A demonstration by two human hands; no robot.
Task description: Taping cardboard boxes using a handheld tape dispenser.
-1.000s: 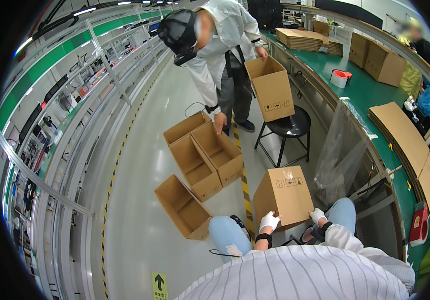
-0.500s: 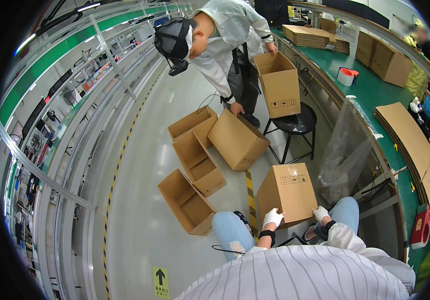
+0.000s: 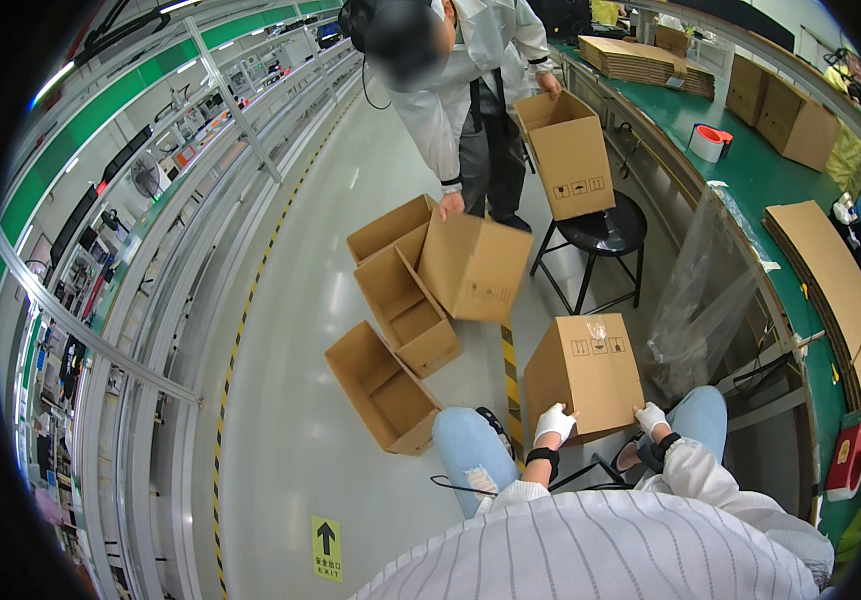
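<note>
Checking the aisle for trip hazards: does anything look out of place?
Yes. Three open brown cardboard boxes lie tipped on the grey floor across the yellow-black line, and a clear plastic sheet hangs loose off the green workbench.

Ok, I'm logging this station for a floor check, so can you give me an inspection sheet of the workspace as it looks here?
Surface: glossy grey floor with a yellow-black striped line.
Job's things: closed cardboard box resting against the person's knees.
Clutter: three open boxes on the floor; a co-worker holds another box tilted; one box on a black stool.
Hands: left hand and right hand, both gloved, on the closed box's lower edge.
Cables: thin black cable by the left knee.
Surroundings: green bench with flat cardboard, tape roll, plastic sheet.
</note>
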